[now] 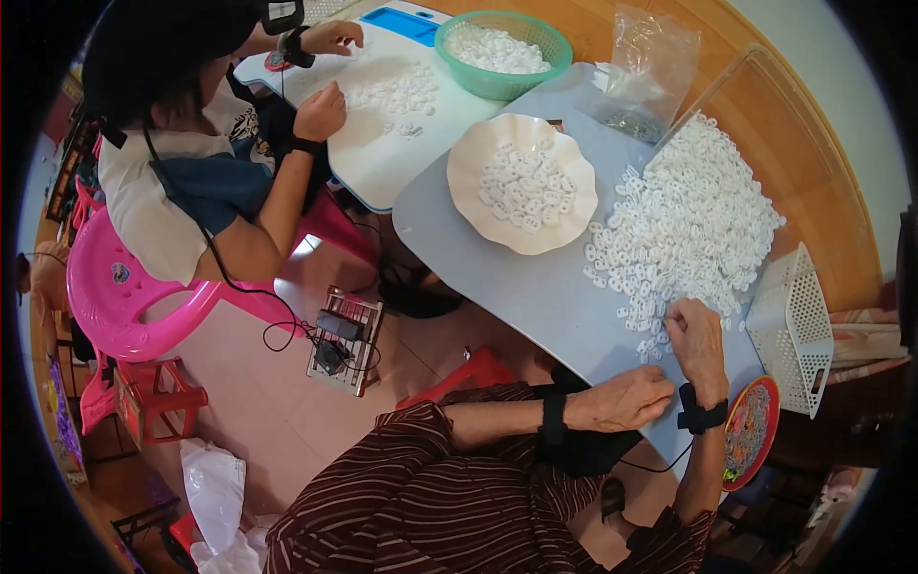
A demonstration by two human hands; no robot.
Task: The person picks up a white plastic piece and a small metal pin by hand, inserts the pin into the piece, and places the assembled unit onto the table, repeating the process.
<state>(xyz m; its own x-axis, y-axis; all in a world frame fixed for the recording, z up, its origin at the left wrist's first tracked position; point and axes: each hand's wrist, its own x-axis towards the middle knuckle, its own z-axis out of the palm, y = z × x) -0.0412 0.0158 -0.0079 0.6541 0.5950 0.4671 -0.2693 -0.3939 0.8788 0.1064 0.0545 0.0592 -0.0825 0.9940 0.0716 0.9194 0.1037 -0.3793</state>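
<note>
A large heap of small white plastic pieces spreads over the right part of the grey-blue table. My right hand is at the near edge of that heap, its fingers bent and closed beside a few stray pieces. Whatever lies between its fingertips is hidden. Left of it, close to the table's near edge, my left hand is closed with the knuckles up; its fingertips point toward my right wrist and its contents cannot be seen. Farther off stands a cream scalloped bowl partly filled with similar white pieces. Both wrists wear black straps.
A red-rimmed round tray of small coloured bits sits beside my right forearm. Near it stands a white perforated basket. Behind are a clear plastic bag and a green basket. A co-worker's hands are over the white table.
</note>
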